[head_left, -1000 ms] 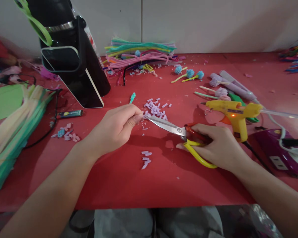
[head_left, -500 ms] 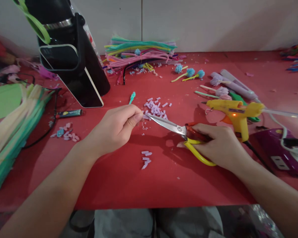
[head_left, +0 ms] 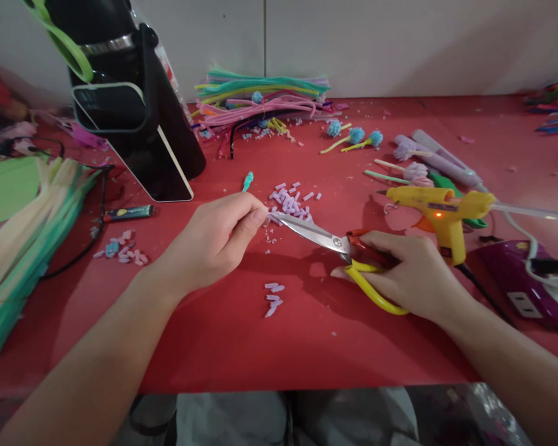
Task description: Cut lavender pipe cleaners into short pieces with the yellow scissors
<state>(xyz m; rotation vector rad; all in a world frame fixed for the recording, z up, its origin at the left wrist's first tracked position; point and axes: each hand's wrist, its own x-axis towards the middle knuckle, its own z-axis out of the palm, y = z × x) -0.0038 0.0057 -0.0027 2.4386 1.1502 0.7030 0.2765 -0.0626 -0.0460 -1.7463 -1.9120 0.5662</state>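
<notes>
My right hand [head_left: 407,272] grips yellow-and-red-handled scissors [head_left: 335,244] low over the red table [head_left: 307,347], blades pointing left. My left hand [head_left: 214,241] is pinched shut at the blade tips, holding something small that I cannot make out. Just beyond the tips lies a heap of short lilac pipe-cleaner snippets [head_left: 291,201]. A few more lilac snippets [head_left: 273,297] lie nearer me, between my two hands.
A yellow glue gun [head_left: 441,214] with a lit lamp stands right of my right hand, a purple power strip [head_left: 523,282] beyond it. Pipe-cleaner bundles [head_left: 260,99] lie at the back, pom-pom stems [head_left: 353,139] at centre right, a black stand [head_left: 134,118] and green strips [head_left: 23,241] on the left.
Almost nothing: both hands and the scissors stay in place, with only a slight shift of the blades at my left fingertips.
</notes>
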